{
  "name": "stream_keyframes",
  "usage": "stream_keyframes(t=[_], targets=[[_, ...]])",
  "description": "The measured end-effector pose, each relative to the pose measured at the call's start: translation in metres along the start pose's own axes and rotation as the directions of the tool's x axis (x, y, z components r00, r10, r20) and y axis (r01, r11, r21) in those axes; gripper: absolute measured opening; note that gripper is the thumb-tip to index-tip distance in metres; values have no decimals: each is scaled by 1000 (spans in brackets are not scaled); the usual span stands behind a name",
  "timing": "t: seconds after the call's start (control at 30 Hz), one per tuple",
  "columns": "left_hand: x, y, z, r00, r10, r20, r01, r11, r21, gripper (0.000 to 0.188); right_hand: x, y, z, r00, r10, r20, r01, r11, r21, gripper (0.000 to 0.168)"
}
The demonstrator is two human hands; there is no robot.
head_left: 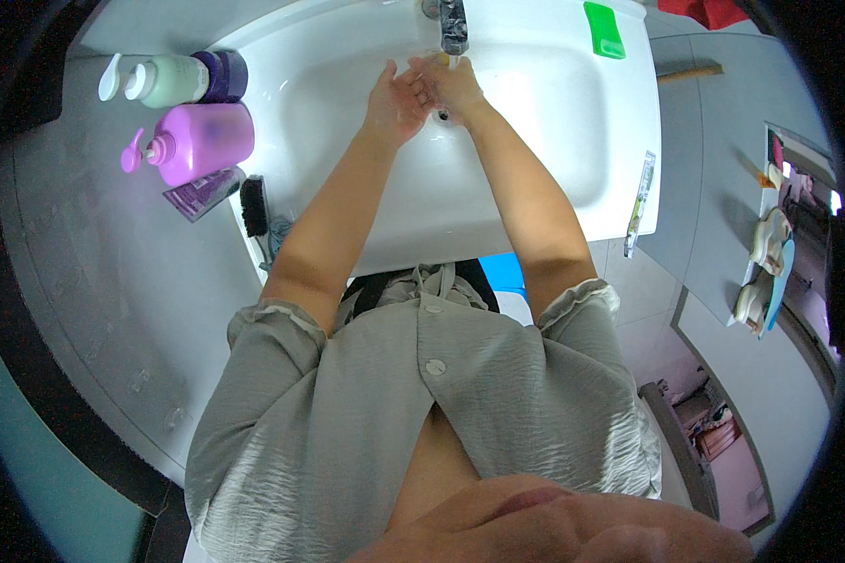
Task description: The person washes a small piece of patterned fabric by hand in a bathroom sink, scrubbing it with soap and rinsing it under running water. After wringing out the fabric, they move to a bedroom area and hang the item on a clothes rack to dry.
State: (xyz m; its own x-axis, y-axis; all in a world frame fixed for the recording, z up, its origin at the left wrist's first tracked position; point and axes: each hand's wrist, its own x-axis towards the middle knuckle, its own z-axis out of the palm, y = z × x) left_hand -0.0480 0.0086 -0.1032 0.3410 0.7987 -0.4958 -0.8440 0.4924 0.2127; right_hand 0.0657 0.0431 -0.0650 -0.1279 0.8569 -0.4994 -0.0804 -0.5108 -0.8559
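Observation:
Both my hands are close together over the white washbasin (535, 162), below the dark faucet (454, 28). My left hand (399, 105) is wet, its palm turned up and its fingers apart, with the fingertips reaching my right hand. Directly beneath the spout, my right hand (458, 88) shows its back, and its fingers are partly hidden. A small yellow patch (444, 59) shows by its fingers; I cannot tell what it is. The drain hole (443, 115) lies just below the hands.
Left of the basin are a pink pump bottle (208, 141), a pale green pump bottle (176, 79), a purple tube (204, 195) and a black-bristled brush (253, 205). On the right rim lie a green object (605, 32) and a slim clear package (639, 204). Shoes (771, 239) sit farther right.

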Motion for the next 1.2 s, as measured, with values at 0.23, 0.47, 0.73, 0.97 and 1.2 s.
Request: stream_keyframes(t=[0.23, 0.47, 0.73, 0.97, 1.2], targets=[[32, -9, 8, 929, -166, 330, 111, 977, 179, 36, -10, 16, -54, 993, -28, 112, -45, 798, 602, 17], [74, -19, 14, 893, -436, 111, 417, 895, 158, 32, -41, 8, -80, 999, 7, 44, -35, 742, 669, 23], [73, -37, 64, 982, 72, -174, 118, 483, 867, 20, -44, 17, -84, 997, 4, 78, -57, 715, 696, 25], [86, -29, 18, 900, 92, 426, -428, -2, 904, 37, -40, 16, -79, 984, -24, 177, -112, 688, 717, 33], [25, -19, 32, 970, 41, -241, 119, 783, 611, 37, -30, 12, -53, 992, -114, 55, 52, 762, 645, 35]])
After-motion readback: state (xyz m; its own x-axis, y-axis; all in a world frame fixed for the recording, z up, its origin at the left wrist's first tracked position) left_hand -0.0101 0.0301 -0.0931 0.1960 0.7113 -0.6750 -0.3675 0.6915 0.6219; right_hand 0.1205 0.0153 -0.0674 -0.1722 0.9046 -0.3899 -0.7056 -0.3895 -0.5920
